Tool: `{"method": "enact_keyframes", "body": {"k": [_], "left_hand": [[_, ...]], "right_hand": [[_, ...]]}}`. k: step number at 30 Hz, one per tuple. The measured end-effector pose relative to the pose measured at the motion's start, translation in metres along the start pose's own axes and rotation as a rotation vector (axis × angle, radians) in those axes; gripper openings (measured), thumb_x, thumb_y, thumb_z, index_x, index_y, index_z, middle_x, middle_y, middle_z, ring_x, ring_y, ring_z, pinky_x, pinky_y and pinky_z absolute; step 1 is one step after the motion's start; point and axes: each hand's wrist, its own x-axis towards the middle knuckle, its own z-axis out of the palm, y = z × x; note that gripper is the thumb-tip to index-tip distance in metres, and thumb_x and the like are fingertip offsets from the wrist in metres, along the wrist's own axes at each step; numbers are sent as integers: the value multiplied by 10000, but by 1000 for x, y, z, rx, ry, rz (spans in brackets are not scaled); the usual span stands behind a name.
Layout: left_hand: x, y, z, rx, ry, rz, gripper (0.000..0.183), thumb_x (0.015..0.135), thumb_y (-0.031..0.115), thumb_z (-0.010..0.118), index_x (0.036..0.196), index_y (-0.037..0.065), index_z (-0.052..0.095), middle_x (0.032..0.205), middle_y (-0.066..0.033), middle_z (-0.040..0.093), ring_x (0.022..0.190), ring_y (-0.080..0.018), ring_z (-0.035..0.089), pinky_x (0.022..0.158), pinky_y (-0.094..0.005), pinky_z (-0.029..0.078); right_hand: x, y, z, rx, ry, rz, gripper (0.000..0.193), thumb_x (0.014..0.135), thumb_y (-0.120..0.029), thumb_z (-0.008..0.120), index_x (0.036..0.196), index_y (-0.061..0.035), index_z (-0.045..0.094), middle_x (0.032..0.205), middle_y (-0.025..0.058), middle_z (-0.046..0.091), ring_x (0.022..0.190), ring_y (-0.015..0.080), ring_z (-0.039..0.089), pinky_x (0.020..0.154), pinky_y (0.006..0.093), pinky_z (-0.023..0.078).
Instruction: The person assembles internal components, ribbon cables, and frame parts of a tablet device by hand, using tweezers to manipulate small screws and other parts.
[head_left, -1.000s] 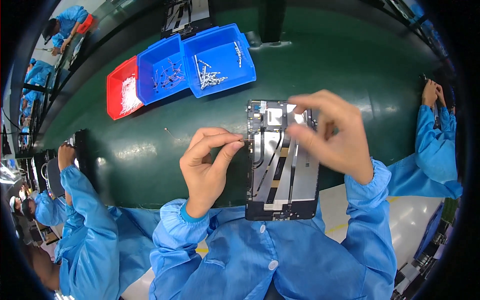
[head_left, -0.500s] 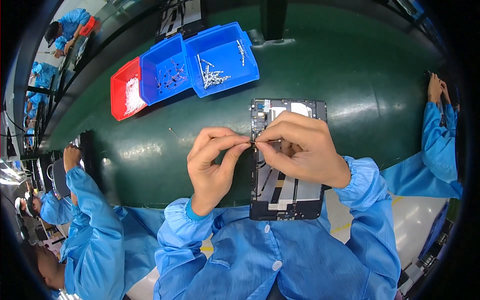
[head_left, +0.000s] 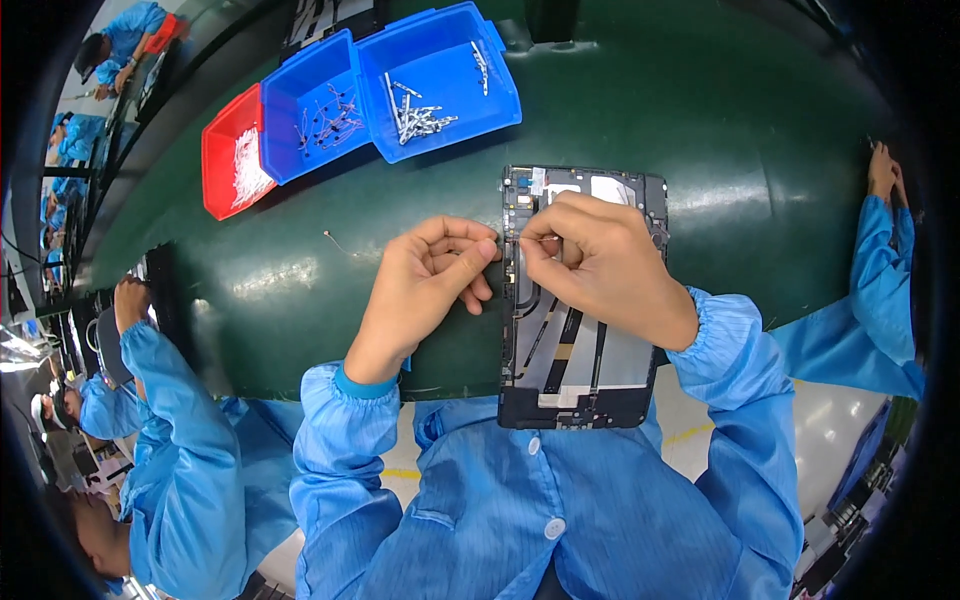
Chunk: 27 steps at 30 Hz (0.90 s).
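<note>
An opened tablet-like device (head_left: 622,372) lies in front of me, its inner parts, pale panel and dark ribbon cables exposed. My right hand (head_left: 610,265) is over its upper half, thumb and forefinger closed on a thin wire (head_left: 553,238) that shows only in part. Beside the device's left edge, my left hand (head_left: 425,275) has its thumb and forefinger pressed together; whatever may be between them is too small to name. Left of that hand, a short loose cable (head_left: 333,240) with a tiny end piece rests on the green table.
Beyond my hands stand a red bin (head_left: 216,168) of white pieces, a blue bin (head_left: 283,90) of thin wires with dark ends, and another blue bin (head_left: 455,65) of silvery strips. Co-workers' arms are at the left (head_left: 185,400) and right (head_left: 868,260). A dark post (head_left: 552,20) rises behind.
My left fingertips have drawn slightly away from the right ones, which they nearly met over the device's left edge. The whole view has shifted, with bins and device appearing higher.
</note>
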Motion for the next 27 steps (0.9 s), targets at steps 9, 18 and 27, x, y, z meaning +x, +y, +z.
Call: {"method": "enact_keyframes", "body": {"k": [9,18,27], "left_hand": [[9,6,2,42,-17,-1,166,938,91,684,1025,-40,631,835,-70,668,626,-87,630,527,-217,505],[13,7,3,88,-2,-25,143,937,82,684,980,-44,631,744,-65,664,596,-91,628,517,-218,506],[11,5,5,120,13,13,129,945,62,665,979,-50,609,734,-74,666,600,-102,639,527,-225,522]], "right_hand": [[-3,10,8,-88,45,-48,99,800,-23,694,837,0,605,768,115,572,619,265,617,551,354,507],[-3,12,7,-73,36,-55,91,801,2,704,860,-7,636,763,86,580,631,196,628,544,297,506],[-3,12,6,-56,26,-36,83,804,4,699,858,-2,637,764,92,576,627,207,625,549,312,497]]}}
